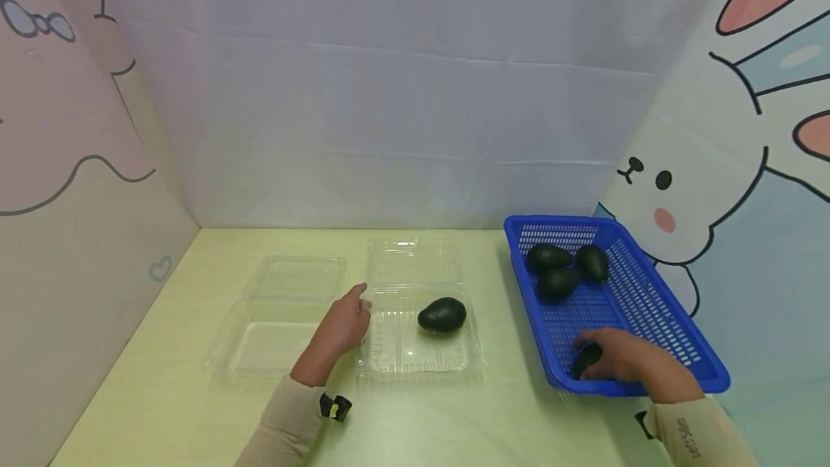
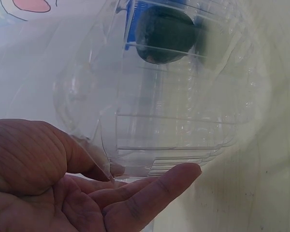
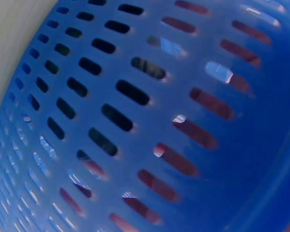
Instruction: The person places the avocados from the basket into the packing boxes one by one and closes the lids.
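Note:
In the head view, my left hand (image 1: 342,326) is at the left side of an open clear plastic clamshell container (image 1: 395,359). The left wrist view shows the thumb inside the container's edge and the fingers outside, pinching its wall. One dark green avocado (image 1: 442,315) lies in the container's base, toward the right. My right hand (image 1: 625,360) reaches into the near end of a blue plastic basket (image 1: 528,308) and grips an avocado (image 1: 586,361), partly hidden by the fingers. The basket's slotted wall (image 3: 241,159) fills the right wrist view, with parts of the hand and dark fruit showing through.
Three more avocados (image 1: 559,284) sit together at the basket's far end. To the left, a second open clear clamshell container (image 1: 269,348) stands on the pale table (image 1: 155,409). A white cloth backdrop (image 1: 402,107) rises behind, with cartoon-printed panels on both sides.

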The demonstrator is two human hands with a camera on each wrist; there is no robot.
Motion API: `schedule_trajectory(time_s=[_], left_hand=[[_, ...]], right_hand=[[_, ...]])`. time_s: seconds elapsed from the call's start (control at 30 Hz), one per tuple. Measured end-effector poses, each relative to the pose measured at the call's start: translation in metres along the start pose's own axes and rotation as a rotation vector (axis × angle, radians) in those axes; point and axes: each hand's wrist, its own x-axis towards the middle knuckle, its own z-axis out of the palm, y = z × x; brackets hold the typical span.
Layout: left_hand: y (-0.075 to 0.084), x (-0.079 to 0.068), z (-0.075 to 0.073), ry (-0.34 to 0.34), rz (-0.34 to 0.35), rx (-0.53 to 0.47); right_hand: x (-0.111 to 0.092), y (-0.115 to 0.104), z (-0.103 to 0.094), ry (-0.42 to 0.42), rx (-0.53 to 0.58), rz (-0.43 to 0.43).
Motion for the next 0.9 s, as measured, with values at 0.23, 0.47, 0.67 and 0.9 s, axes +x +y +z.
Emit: schedule_trajectory(time_s=[0.23,0.47,0.67,0.9], left_hand=[[0.0010,-0.0005,-0.0003,0.001,-0.002,0.009],[0.0020,-0.0010,-0.0006,0.004,-0.006,0.005],[0.0017,-0.0012,-0.0013,0.003,0.000,0.001],[0.0023,-0.0029,-0.0024,-0.004,-0.003,-0.002]], right_hand=[[-0.0003,-0.0021,0.0001,-0.008,-0.010,0.012],[-0.0006,-0.0034,-0.0001,-0.019,-0.011,0.018],[-0.0001,-0.0033,-0.0006,-0.014,-0.008,0.005],[0.0018,-0.0009,-0.0001,0.009,-0.008,-0.052]])
